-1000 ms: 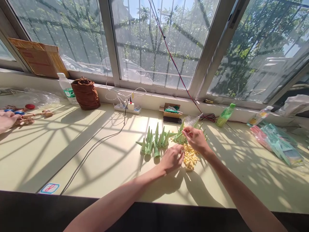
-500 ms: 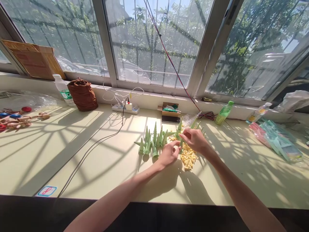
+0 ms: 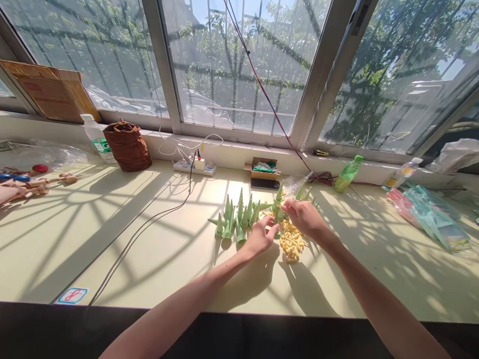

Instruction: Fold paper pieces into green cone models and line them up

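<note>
My left hand (image 3: 262,235) is closed round the lower part of a green plastic cone (image 3: 276,215), held upright at the left edge of a pile of small yellow pieces (image 3: 293,244). Beside the cone's upper part, the fingers of my right hand (image 3: 305,215) are pinched together; whatever is between them is too small to make out. To the left stands a group of similar green cones (image 3: 240,212), mostly upright, with one lying on its side. More green cones (image 3: 300,190) show behind my right hand.
An open small box (image 3: 264,167) with a dark phone-like slab (image 3: 265,184) sits by the sill. A power strip (image 3: 194,168), brown pouch (image 3: 128,147) and green bottle (image 3: 348,174) line the back. Wooden toys (image 3: 41,185) lie left, beside what looks like another person's hand (image 3: 6,193).
The cone between my hands has become more upright, and my right fingers have shifted slightly off its top. At the left edge, a skin-coloured shape has come in over the wooden toys.
</note>
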Motion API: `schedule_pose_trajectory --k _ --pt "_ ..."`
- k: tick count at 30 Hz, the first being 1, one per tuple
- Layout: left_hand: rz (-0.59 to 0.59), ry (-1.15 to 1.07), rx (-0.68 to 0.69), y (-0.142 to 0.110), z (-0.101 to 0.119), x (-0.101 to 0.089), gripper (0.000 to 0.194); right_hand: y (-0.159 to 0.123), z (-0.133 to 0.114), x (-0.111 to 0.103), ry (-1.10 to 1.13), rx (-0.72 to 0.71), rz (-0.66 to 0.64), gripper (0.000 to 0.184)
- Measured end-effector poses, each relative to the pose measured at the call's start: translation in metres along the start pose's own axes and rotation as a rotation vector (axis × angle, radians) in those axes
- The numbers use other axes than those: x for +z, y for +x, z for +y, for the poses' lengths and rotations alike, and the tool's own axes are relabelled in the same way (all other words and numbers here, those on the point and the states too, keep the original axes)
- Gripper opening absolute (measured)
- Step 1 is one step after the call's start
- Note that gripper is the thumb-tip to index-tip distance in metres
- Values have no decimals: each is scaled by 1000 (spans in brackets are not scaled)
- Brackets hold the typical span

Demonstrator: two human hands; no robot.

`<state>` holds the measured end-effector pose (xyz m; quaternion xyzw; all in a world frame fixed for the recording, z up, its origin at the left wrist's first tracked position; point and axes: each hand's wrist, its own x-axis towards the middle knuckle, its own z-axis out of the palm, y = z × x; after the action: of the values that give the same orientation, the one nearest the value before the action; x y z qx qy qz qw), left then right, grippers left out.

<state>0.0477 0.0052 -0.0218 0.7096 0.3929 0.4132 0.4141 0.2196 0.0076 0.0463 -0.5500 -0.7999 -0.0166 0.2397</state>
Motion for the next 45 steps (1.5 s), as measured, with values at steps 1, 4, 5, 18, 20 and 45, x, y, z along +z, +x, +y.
schedule_pose_trajectory --k 1,4,5,18,20,45 --pt "12 -15 -18 0 0 0 28 -2 3 1 -20 16 -18 28" --pt "28 -58 -59 1 1 -1 30 -12 10 8 -96 19 -116 22" --pt "34 -65 -64 1 2 -1 30 -15 12 12 -116 15 -138 22" --pt "19 -124 -76 0 3 0 28 -37 40 57 -74 -41 -139 23" --pt "19 -122 -72 0 3 0 29 -38 39 58 -80 -47 -133 22" --pt "69 -33 -22 -1 6 -1 31 -40 37 65 -63 -16 -68 17"
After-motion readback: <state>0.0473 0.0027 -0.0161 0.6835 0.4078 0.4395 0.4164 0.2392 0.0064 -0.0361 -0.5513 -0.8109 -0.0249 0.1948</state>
